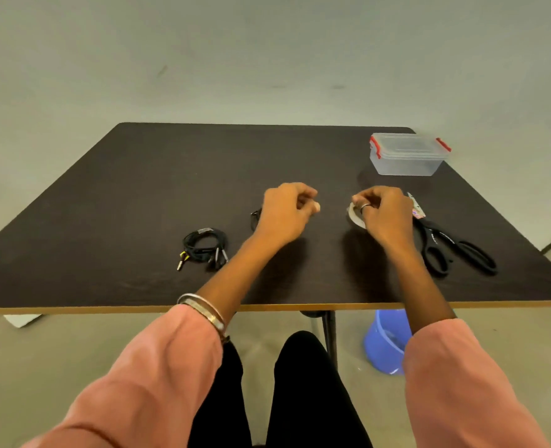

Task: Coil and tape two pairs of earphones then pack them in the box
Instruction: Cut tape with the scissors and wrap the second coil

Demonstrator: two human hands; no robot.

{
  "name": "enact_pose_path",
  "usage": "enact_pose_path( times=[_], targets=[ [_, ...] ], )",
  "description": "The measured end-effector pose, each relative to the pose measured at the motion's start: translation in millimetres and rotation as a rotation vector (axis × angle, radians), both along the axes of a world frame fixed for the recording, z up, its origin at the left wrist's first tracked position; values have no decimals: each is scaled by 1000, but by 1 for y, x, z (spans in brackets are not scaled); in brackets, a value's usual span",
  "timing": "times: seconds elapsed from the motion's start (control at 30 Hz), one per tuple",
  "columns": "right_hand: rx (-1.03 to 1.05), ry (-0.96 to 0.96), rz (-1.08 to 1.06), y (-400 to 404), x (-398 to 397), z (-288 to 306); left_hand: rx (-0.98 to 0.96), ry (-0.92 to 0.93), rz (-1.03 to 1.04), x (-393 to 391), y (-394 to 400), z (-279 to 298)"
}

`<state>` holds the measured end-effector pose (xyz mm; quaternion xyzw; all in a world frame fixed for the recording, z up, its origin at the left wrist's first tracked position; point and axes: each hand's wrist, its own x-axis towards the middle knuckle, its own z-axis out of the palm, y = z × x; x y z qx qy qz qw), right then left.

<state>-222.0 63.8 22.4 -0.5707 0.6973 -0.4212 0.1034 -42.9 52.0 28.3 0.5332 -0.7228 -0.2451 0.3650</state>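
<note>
Brightness: even, soft indoor light, moderately bright.
Shadows: faint, diffuse patches on the dark brown wooden counter [138,189] beneath both forearms.
Glare: dull sheen on the counter's near left part.
Distortion: wide-angle bowing, counter edges splay outward.
Sharpness: slightly soft throughout; salmon-pink sleeves [157,367] smeared at the bottom.

table [138,189]: we see dark matt wood grain
box [406,160]: we see clear plastic, red clips
scissors [455,250]: black plastic handles
bangles [203,307]: shiny metal

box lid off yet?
No, the clear box at the table's far right corner has its lid on top, with the red clips at both ends.
</note>
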Motion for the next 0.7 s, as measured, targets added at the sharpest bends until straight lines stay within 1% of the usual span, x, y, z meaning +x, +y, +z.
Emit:
enact_pose_path(
  times=[0.07,0.13,0.2,0.27,0.33,0.43,0.7],
  targets=[
    [51,58,57,2,-13,-1,61,-17,-53,-28,-7,-5],
    [113,117,136,4,-19,-5,101,-73,-54,-49,-13,-11],
    [170,244,169,2,-23,-11,98,-156,-23,-65,-18,-17],
    [171,344,160,1,-26,-16,61,-229,14,-75,-20,-21],
    [111,409,143,1,-29,-22,30,-255,35,-80,-22,-23],
    [41,401,136,2,-30,-28,-17,-252,43,-82,-23,-26],
    [20,431,124,0,-31,-32,-90,-191,71,-81,-22,-32]
  ],
)
